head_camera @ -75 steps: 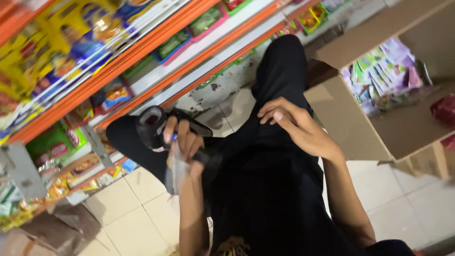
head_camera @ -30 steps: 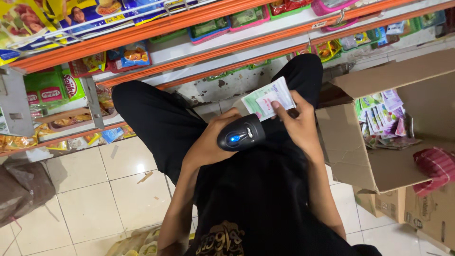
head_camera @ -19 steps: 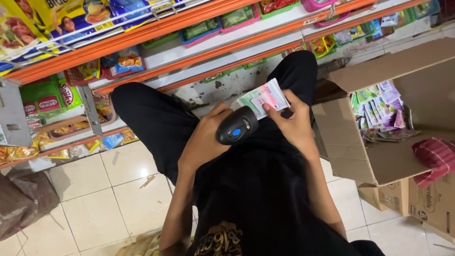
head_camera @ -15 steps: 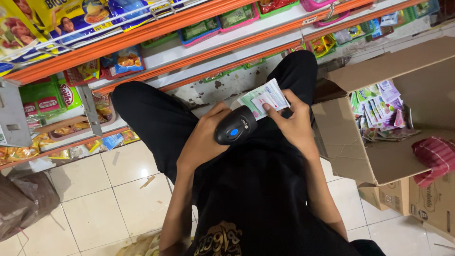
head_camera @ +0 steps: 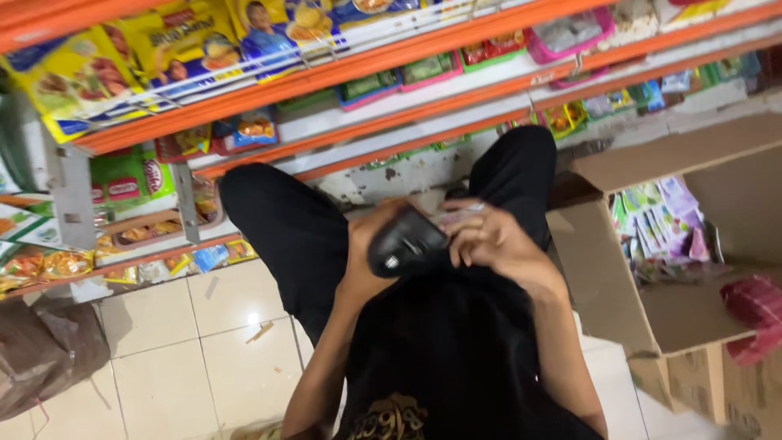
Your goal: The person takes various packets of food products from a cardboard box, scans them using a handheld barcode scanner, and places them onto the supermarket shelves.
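Observation:
I am crouched on a tiled floor facing low shop shelves, my knees in black trousers. My left hand grips a black handheld barcode scanner, held close in front of my chest. My right hand holds a small flat packet just beyond the scanner; only a blurred pale edge of it shows above my fingers. The two hands are close together, nearly touching.
An open cardboard box with several pastel sachets stands at my right, next to a red bag. Orange-edged shelves hold snack packets. A dark plastic bag lies on the floor at left.
The packet was held up flat and plainly visible before; now both hands have dropped closer to my chest, the scanner tilted down, and the packet is mostly hidden. The view has shifted slightly.

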